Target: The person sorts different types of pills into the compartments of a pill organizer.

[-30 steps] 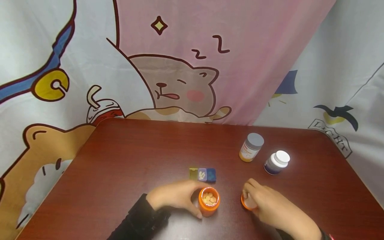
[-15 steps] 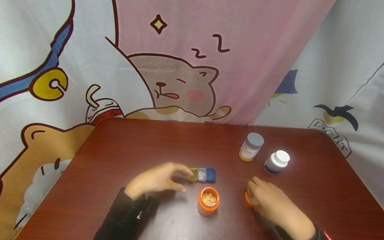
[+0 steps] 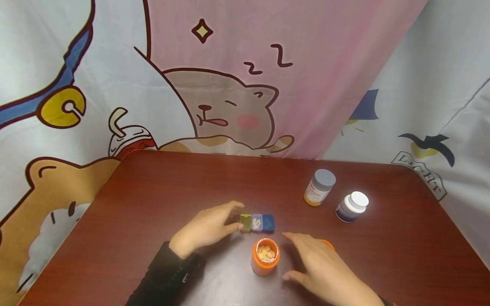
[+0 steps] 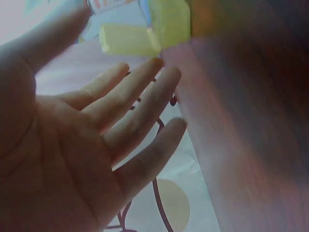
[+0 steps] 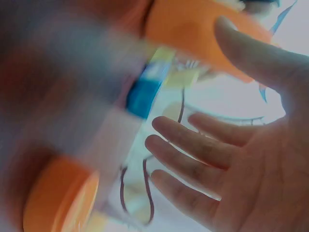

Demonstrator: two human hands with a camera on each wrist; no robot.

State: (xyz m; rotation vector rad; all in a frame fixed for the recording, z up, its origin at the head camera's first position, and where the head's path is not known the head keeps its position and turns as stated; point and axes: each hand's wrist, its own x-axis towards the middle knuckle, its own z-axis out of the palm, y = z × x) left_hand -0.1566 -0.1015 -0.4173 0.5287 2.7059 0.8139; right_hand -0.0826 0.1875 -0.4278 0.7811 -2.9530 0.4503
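An orange pill bottle (image 3: pixel 264 264), uncapped and holding several pale yellow tablets, stands near the front of the table. Behind it lies a small pill organizer (image 3: pixel 257 222) with olive, lilac and blue compartments; whitish tablets show in the lilac one. My left hand (image 3: pixel 206 227) is at the organizer's olive end, fingers extended; whether the thumb touches it I cannot tell. In the left wrist view the yellow lid (image 4: pixel 130 39) is swung open. My right hand (image 3: pixel 321 265), fingers spread and holding nothing, is right of the bottle. Partly hidden behind it is the orange cap (image 5: pixel 58 200).
A grey-lidded bottle (image 3: pixel 320 188) and a white bottle (image 3: pixel 352 207) stand at the back right of the brown table (image 3: pixel 183 182). A printed cloth (image 3: pixel 229 85) hangs behind the table's far edge.
My left hand has left the orange bottle and moved to the organizer's olive end. My right hand has let go of the orange cap and shifted left toward the bottle, its fingers spreading.
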